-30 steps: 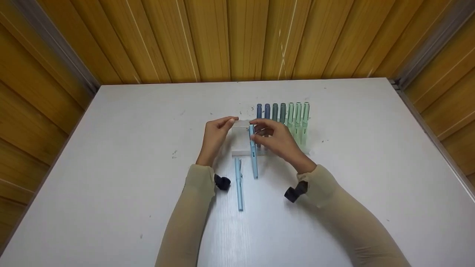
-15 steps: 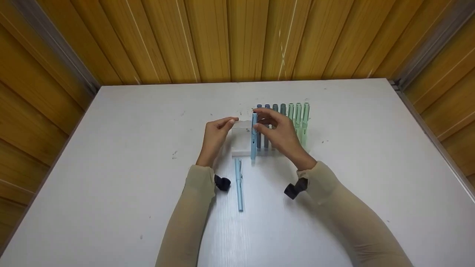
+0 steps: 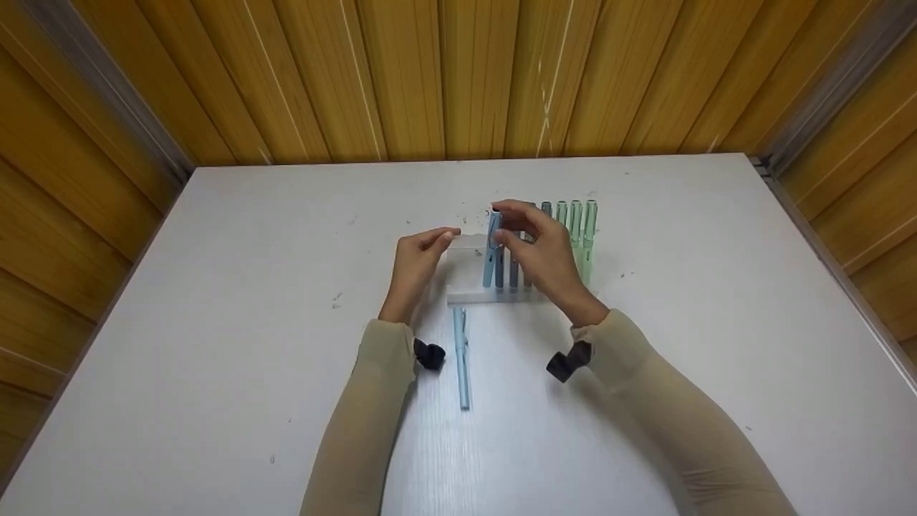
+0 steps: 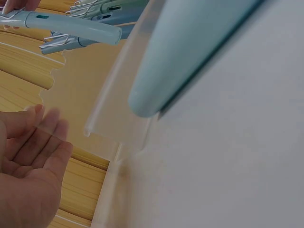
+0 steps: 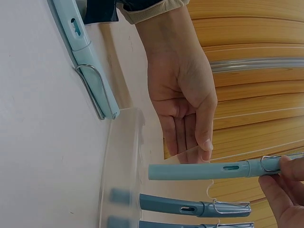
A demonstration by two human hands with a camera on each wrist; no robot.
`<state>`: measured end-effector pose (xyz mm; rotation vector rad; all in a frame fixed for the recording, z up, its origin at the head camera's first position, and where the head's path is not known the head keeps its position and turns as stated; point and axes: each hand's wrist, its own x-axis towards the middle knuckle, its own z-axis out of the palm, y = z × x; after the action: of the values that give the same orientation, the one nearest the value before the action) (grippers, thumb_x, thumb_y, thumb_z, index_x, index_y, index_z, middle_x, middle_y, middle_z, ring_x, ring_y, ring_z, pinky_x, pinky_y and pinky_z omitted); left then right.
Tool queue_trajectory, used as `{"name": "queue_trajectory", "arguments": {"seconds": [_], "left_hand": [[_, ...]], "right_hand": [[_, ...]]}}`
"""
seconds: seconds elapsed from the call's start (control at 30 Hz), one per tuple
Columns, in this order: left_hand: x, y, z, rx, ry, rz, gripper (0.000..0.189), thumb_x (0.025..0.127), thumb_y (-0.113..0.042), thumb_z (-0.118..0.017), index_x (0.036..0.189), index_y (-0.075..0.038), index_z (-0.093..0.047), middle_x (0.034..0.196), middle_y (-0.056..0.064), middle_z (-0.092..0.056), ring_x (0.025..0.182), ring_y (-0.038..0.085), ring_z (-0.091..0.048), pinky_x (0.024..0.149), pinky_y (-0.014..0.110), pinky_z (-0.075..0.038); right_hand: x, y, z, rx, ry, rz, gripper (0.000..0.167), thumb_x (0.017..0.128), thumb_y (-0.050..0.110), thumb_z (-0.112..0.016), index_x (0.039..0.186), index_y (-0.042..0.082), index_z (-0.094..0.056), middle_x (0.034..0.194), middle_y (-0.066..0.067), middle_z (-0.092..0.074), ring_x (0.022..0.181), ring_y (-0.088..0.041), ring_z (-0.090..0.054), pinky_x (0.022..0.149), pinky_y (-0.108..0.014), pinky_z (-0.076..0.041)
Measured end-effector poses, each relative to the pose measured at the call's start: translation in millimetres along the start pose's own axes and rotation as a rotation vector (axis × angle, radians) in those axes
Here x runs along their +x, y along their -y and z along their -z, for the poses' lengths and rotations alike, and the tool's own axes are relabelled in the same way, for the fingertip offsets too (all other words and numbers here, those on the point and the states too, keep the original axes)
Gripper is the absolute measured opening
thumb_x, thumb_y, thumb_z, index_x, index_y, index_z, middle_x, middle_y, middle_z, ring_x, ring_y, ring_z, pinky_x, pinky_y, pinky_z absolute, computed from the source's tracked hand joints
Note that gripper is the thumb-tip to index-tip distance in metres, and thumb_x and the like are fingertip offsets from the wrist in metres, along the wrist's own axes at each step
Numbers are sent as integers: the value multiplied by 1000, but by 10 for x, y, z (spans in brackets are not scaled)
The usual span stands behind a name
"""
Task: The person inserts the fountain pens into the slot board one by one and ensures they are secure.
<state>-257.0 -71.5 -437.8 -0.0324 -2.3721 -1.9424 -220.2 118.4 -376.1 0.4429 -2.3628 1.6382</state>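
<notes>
A translucent pen stand (image 3: 466,295) with a notched top edge stands mid-table. My left hand (image 3: 418,266) pinches its upper left corner; the thumb is in front and the fingers (image 4: 50,130) show through the panel behind. My right hand (image 3: 548,252) holds a light blue pen (image 5: 209,170) by its clipped cap between thumb and fingers. The pen is nearly upright, its lower end over the stand's front trough, beside a dark blue pen (image 5: 173,205). From the head view I cannot tell whether it touches the trough. A second light blue pen (image 3: 462,358) lies before the stand.
Several pens, dark blue, dark green and pale green (image 3: 589,222), stand in a row in the stand's right part, partly hidden by my right hand. The white table (image 3: 251,301) ends at yellow wood-patterned walls (image 3: 473,79) behind and at the sides.
My right hand has lifted the light blue pen away from me and set its lower end back over the stand's trough. The left hand and the lying pen have stayed put.
</notes>
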Motion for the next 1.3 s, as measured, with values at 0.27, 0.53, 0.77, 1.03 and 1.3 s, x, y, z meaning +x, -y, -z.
{"name": "queue_trajectory", "arguments": {"seconds": [0.27, 0.53, 0.77, 1.03, 1.3], "left_hand": [[5, 6, 3, -26, 7, 8, 25, 94, -26, -63, 109, -9, -73, 118, 7, -69, 118, 20, -60, 102, 39, -46], [6, 12, 0, -33, -2, -4, 25, 94, -24, -63, 108, -7, -74, 116, 8, -70, 116, 19, -62, 100, 38, -47], [-3, -2, -2, -33, -7, 5, 24, 94, -23, -63, 108, -7, -73, 116, 8, -70, 116, 19, -62, 101, 38, -46], [4, -5, -4, -27, -3, 25, 23, 94, -24, -63, 108, -10, -74, 117, 6, -70, 117, 18, -61, 102, 39, -46], [-50, -105, 13, -56, 15, 42, 24, 95, -20, -61, 110, -5, -72, 118, 10, -69, 120, 21, -59, 105, 39, -44]], "right_hand": [[9, -21, -14, 2, 4, 26, 37, 88, -1, -67, 124, 9, -63, 116, -10, -65, 106, -22, -64, 96, -34, -51], [19, -83, -19, -12, 22, -4, 37, 89, 3, -66, 124, 11, -63, 120, -6, -65, 107, -19, -64, 97, -31, -50], [27, -168, -31, -35, 48, -22, 37, 89, 6, -67, 126, 12, -62, 127, -5, -63, 110, -19, -64, 98, -32, -49], [41, -228, -42, -63, 73, -39, 38, 91, 8, -65, 128, 14, -60, 127, -2, -63, 110, -15, -63, 98, -30, -49], [78, -191, -32, -187, 105, 44, 38, 91, 8, -65, 128, 10, -60, 122, -7, -65, 106, -18, -64, 94, -31, -52]]}}
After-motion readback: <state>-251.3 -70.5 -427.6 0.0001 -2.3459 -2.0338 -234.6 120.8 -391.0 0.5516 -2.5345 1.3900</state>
